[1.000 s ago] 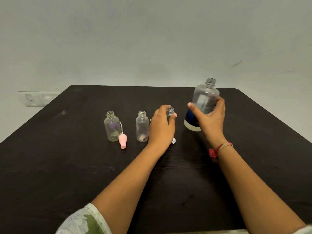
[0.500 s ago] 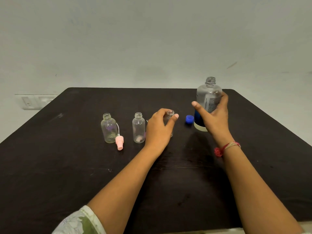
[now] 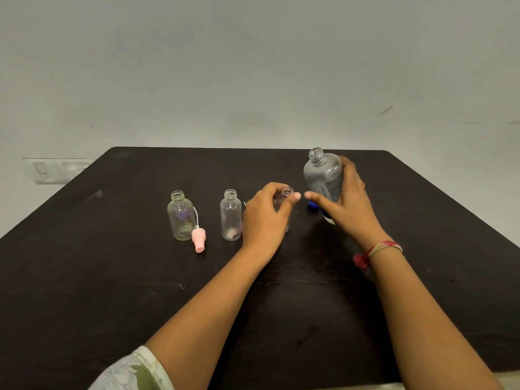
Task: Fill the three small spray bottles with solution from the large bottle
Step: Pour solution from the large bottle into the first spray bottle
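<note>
Clear plastic sits in both your hands. Your left hand [image 3: 264, 218] curls round the rightmost small spray bottle [image 3: 287, 192] on the dark tabletop [image 3: 112, 277]. Your right hand [image 3: 349, 204] grips the large bottle [image 3: 323, 173], uncapped and tilted leftward. The middle small bottle [image 3: 230, 218] and the leftmost small bottle [image 3: 181, 218] stand open, with a pink spray cap [image 3: 199, 240] lying beside the leftmost.

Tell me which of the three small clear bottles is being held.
The rightmost small clear plastic bottle, next to the large clear bottle: the left hand curls round it. The middle bottle and the leftmost bottle stand untouched.
</note>
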A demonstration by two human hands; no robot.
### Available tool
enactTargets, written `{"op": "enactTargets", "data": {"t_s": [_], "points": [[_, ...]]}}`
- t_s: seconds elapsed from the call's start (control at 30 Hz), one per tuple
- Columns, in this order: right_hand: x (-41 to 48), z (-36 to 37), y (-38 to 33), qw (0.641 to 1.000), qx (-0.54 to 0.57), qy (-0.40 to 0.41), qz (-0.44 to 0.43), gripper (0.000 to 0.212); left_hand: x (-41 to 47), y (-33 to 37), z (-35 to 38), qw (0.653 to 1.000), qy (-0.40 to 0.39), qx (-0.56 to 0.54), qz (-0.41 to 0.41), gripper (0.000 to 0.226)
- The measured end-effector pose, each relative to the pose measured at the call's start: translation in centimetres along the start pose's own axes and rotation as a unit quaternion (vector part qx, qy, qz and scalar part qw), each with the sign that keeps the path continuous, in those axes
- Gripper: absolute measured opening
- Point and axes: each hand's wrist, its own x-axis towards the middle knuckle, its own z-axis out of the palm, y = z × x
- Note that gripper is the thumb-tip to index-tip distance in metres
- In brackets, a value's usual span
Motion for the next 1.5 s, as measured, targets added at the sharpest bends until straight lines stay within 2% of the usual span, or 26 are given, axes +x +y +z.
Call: {"op": "enactTargets", "data": {"t_s": [0.23, 0.5, 0.87, 1.27, 1.5], "points": [[0.04, 0.01, 0.39, 0.995, -0.080, -0.018, -0.051, 0.079, 0.04, 0.36, -0.44, 1.000, -0.005, -0.009, -0.001, 0.021], [0.14, -0.24, 0.45, 0.994, -0.094, -0.027, -0.058, 0.074, -0.06, 0.40, -0.50, 1.000, -0.007, -0.016, -0.004, 0.024], [0.21, -0.34, 0.24, 0.976, -0.198, -0.016, -0.089, 0.073, -0.17, 0.08, -0.24, 1.000, 0.006, -0.018, 0.015, 0.022], [0.21, -0.48, 0.05, 0.970, -0.215, -0.006, -0.109, 0.072, -0.04, 0.21, -0.23, 0.999, 0.010, -0.030, 0.036, 0.021], [0.28, -0.48, -0.05, 0.969, -0.213, -0.012, -0.122, 0.074, -0.04, 0.40, -0.25, 0.998, 0.020, -0.065, 0.012, 0.013]]}}
